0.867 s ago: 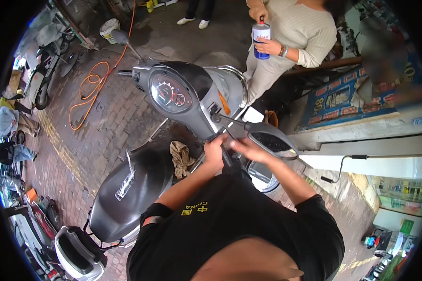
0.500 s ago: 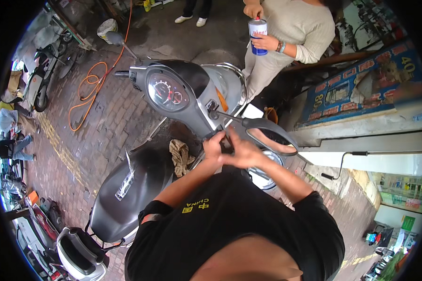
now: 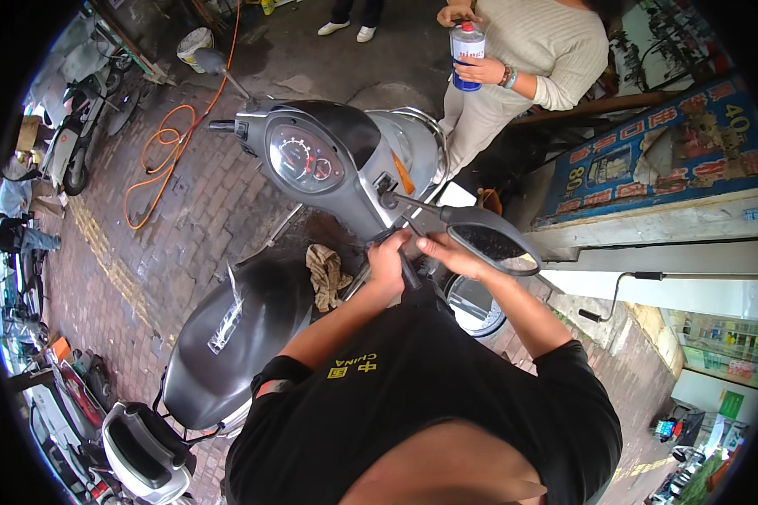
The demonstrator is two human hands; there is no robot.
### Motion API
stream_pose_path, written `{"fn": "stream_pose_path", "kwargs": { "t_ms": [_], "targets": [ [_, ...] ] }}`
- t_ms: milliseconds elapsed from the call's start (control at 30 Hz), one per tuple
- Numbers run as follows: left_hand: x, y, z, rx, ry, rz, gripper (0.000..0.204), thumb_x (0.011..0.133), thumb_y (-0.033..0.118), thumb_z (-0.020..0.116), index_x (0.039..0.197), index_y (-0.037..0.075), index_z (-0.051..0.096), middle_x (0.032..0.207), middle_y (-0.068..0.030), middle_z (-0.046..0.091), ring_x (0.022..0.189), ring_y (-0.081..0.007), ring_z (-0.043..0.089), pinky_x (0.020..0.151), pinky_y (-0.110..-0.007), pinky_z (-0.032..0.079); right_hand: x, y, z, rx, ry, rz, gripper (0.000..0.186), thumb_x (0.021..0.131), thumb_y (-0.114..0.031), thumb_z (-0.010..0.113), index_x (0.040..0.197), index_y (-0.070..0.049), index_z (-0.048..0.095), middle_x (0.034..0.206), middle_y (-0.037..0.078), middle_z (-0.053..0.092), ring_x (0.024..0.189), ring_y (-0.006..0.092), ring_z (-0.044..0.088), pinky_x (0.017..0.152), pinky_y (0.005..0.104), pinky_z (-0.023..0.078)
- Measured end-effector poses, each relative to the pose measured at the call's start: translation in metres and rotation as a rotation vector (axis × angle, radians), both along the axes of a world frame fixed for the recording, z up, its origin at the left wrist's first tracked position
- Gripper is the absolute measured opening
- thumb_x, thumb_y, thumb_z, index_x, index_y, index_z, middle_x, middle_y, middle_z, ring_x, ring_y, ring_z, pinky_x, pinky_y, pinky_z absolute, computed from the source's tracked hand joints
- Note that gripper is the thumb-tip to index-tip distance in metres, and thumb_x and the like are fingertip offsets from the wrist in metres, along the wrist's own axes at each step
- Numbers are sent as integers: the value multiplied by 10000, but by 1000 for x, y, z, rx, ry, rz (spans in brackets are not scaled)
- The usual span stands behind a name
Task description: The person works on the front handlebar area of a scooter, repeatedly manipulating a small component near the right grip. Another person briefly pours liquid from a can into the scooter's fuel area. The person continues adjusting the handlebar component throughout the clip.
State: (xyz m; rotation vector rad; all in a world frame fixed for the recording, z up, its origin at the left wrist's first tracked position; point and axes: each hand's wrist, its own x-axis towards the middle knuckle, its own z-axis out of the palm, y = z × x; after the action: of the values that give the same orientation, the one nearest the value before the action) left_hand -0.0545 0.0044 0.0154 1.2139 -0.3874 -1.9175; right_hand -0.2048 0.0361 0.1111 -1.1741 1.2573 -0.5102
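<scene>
Overhead view of a person in a black T-shirt at the handlebar of a grey and black scooter, on a brick pavement. The left hand is curled around the handlebar, thumb on top, just inboard of the black rubber end, which sticks out between the two hands toward the shirt. The right hand is on the other side of that end, thumb close to it; its remaining fingers are hidden underneath, so whether they grasp anything cannot be told. The scooter stands in front of the wearer, its round-dialled dashboard ahead and to the left, a black mirror just beyond the right hand. Left of the forearms is the long black seat, with a clear plastic strip on it; a crumpled brown rag lies near the seat's front end. Farther left, an orange hose loops over the ground. Beyond the scooter's front, another person in a cream sweater holds a blue and white can with a red top — one hand around its side, the other near the top.
</scene>
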Motion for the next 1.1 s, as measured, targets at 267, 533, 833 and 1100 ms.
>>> {"fn": "stream_pose_path", "kwargs": {
  "t_ms": [267,533,833,1100],
  "targets": [
    [-1,-4,4,-51,-201,-97,239,867,104,625,1041,-30,721,988,-89,730,868,-175,672,740,-321,514,30,12,46,-212,654,175,1026,890,-553,693,1534,84,212,1335,253,591,1145,296,637,970,390,512],
    [-8,0,24,-66,5,43,82,825,129,712,848,53,694,782,-25,642,708,-165,596,618,-308,454,-3,3,18,-68,119,19,1019,874,-627,681,1525,47,280,1375,233,561,1309,305,522,1099,420,408],
    [-10,-2,16,1,-59,74,174,842,181,714,858,8,727,809,-31,676,723,-153,612,668,-321,486,-10,-14,26,-39,-42,11,1000,888,-577,680,1506,94,270,1300,250,591,1154,301,601,975,417,487],
    [-8,-2,0,19,28,112,170,867,148,682,877,-21,703,807,-53,654,717,-182,607,707,-353,503,10,7,3,-168,347,98,770,948,-625,560,1291,63,602,1224,219,643,1155,313,619,999,388,474]
  ]
}}
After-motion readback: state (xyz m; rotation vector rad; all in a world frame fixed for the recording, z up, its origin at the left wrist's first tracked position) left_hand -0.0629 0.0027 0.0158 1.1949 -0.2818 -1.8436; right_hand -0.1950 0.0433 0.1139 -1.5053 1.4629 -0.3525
